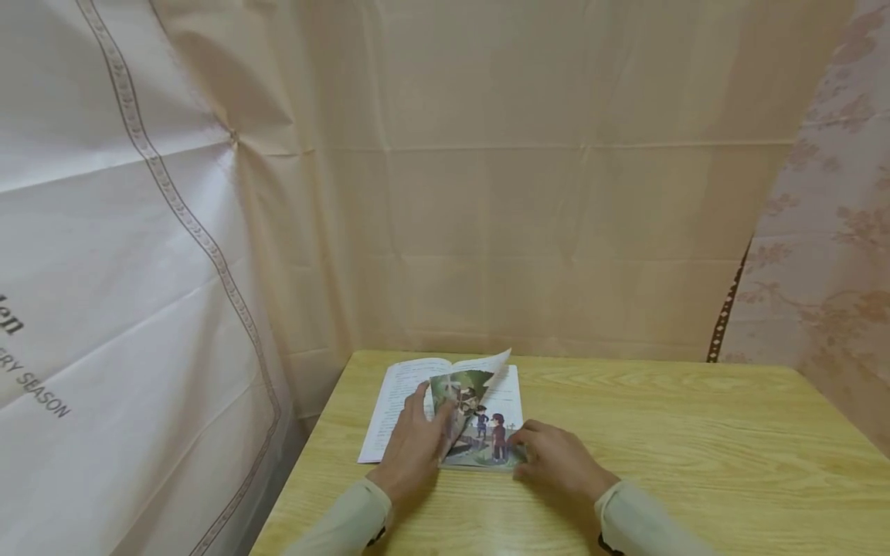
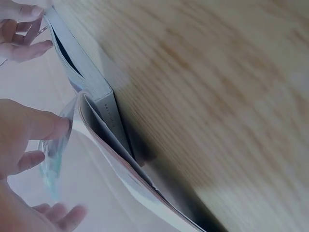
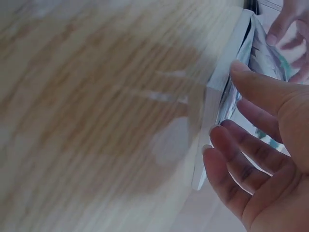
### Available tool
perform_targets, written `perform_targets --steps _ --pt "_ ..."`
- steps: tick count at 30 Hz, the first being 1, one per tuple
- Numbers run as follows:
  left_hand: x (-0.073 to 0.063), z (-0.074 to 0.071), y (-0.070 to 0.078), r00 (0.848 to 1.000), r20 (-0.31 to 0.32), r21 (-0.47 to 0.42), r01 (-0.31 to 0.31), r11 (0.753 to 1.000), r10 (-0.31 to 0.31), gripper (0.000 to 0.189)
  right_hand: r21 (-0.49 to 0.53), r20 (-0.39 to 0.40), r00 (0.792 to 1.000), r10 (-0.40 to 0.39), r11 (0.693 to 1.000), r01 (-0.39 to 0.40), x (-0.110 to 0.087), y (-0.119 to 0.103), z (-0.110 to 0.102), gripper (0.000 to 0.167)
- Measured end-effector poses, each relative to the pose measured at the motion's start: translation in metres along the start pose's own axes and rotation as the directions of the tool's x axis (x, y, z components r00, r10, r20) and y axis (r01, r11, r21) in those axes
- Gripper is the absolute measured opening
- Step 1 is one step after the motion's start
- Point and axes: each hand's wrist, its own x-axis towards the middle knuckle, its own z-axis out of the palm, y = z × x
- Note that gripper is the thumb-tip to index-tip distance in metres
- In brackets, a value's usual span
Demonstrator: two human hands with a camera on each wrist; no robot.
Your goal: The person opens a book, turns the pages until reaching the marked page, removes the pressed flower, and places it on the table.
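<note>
An open book (image 1: 476, 455) lies near the table's front left part, its left side a page of printed text and its right side a coloured picture of figures outdoors. A loose picture page (image 1: 459, 386) stands lifted and curled near the middle. My left hand (image 1: 413, 444) holds this page, the thumb on its curled surface in the left wrist view. My right hand (image 1: 559, 459) grips the book's lower right corner, thumb and curled fingers at its edge. In the right wrist view, the thick page block (image 3: 205, 125) shows beside the fingertips of my right hand (image 3: 270, 145).
The book rests on a pale wood-grain table (image 1: 660, 432). Behind the table hangs a beige cloth (image 1: 556, 232). A white printed cloth (image 1: 104, 309) hangs at the left and a flowered cloth (image 1: 827, 255) at the right.
</note>
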Motion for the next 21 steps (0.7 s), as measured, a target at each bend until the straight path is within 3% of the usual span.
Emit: perform_targets --steps 4,10,15,21 --pt "-0.002 0.001 -0.002 0.999 -0.048 0.046 -0.017 0.999 0.019 0.043 -0.011 0.015 1.000 -0.027 1.000 0.027 0.000 0.002 0.003 0.034" --pt "-0.008 0.006 -0.006 0.992 -0.107 0.035 -0.066 0.997 0.069 0.023 0.015 -0.003 0.999 -0.050 0.999 0.050 0.001 0.006 0.005 0.025" --pt "-0.008 0.004 -0.007 0.993 -0.039 0.033 -0.107 0.994 0.109 0.010 0.029 0.005 0.999 -0.053 0.998 0.053 0.002 0.005 0.002 0.021" --pt "-0.011 0.000 -0.005 0.995 0.061 0.067 -0.089 0.994 0.084 0.004 0.047 0.017 0.999 -0.045 0.998 0.044 0.002 0.005 0.000 0.012"
